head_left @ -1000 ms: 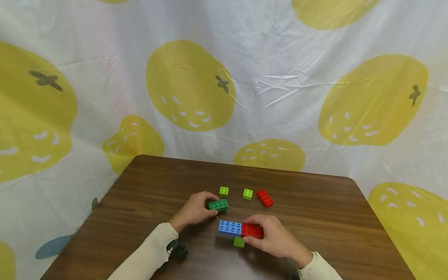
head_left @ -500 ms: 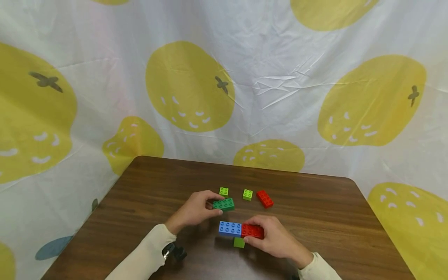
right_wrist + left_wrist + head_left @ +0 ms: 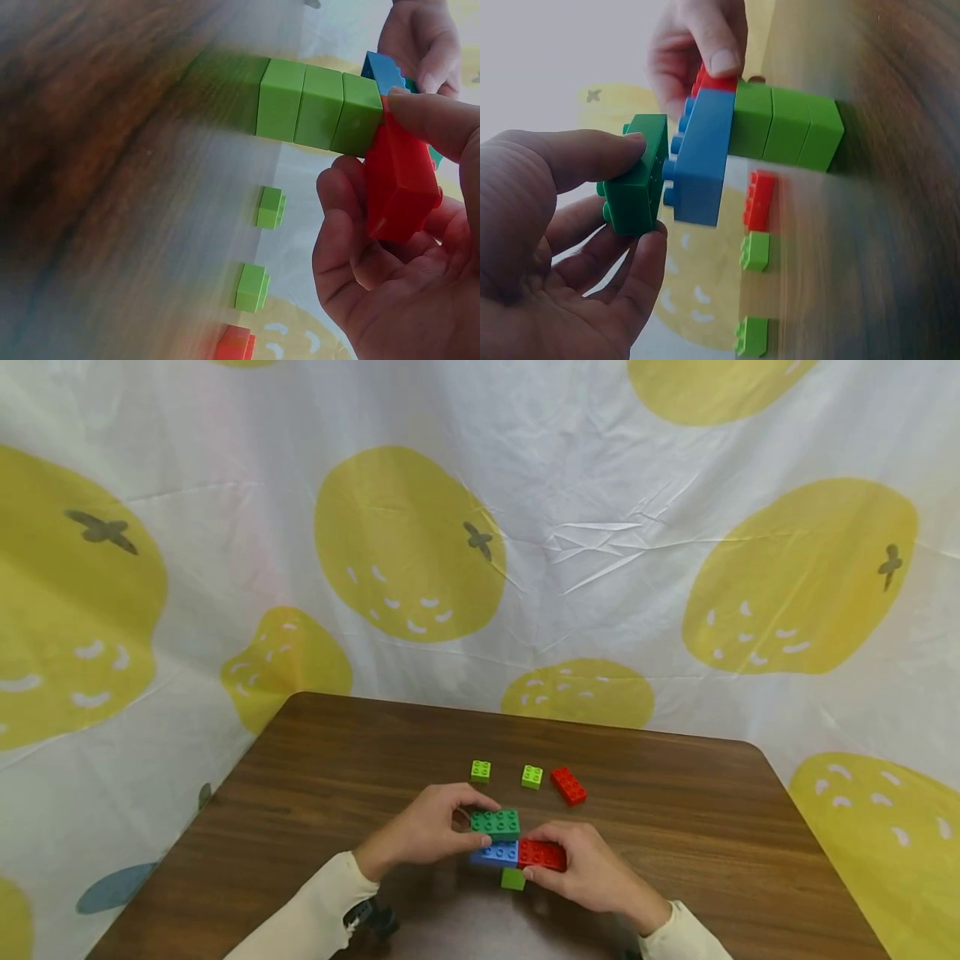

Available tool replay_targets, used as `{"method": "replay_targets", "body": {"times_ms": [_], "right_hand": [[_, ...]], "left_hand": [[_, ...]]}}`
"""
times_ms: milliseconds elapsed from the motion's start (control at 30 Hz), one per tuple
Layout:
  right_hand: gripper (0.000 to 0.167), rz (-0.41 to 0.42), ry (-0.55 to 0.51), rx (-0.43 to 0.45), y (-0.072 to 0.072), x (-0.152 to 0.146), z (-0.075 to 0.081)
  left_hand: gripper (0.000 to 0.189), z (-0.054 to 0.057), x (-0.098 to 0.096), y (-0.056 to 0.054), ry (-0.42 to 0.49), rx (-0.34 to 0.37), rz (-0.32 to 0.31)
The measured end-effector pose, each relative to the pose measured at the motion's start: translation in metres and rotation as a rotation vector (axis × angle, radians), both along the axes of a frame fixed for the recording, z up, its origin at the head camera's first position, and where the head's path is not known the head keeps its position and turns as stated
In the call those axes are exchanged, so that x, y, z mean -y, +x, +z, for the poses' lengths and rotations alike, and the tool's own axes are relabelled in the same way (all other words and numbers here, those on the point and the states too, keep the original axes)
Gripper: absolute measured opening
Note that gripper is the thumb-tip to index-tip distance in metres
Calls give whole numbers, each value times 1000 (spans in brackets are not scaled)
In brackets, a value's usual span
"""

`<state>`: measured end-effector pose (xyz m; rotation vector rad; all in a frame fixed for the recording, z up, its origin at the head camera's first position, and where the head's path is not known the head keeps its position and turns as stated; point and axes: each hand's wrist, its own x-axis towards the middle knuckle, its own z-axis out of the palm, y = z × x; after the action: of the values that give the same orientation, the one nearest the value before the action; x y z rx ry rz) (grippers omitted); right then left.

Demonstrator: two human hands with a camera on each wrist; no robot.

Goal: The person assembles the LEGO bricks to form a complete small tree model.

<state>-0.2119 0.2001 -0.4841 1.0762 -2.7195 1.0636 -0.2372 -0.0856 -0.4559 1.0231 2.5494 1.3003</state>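
So the left hand (image 3: pixel 427 827) has a green brick (image 3: pixel 495 823) pinched between thumb and fingers, just above the studs of a blue brick (image 3: pixel 703 165). From the left wrist you can see a thin gap, so the two aren't clicked together. The right hand (image 3: pixel 588 870) is gripping a red brick (image 3: pixel 543 855) that sits end to end with the blue one, both on top of a column of three lime bricks (image 3: pixel 321 105) standing on the wood-look counter (image 3: pixel 360 752). So yeah, both hands are grasping something.

Farther back on the counter there's a loose lime brick (image 3: pixel 481 771), another lime brick (image 3: pixel 532 777) to its right, and a spare red brick (image 3: pixel 568 786) right beside that one, lying at an angle. Behind it all hangs a white curtain (image 3: pixel 585 577) with big yellow fruit on it.
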Motion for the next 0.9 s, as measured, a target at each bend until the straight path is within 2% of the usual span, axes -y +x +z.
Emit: {"method": "replay_targets", "body": {"times_ms": [100,300,400,633,900], "right_hand": [[26,-1,1,-1,0,0,0],[26,4,-4,-29,0,-1,-2],[26,5,-11,-50,0,-1,-2],[25,0,-9,-4,-1,-1,-2],[26,1,-1,-2,-1,-1,-3]], "left_hand": [[38,0,-3,3,3,-6,-25],[36,-3,-8,5,-10,29,-65],[35,-4,-9,5,-19,28,-61],[38,-5,-12,6,-34,5,-61],[34,-7,-17,8,-21,-42,-55]]}}
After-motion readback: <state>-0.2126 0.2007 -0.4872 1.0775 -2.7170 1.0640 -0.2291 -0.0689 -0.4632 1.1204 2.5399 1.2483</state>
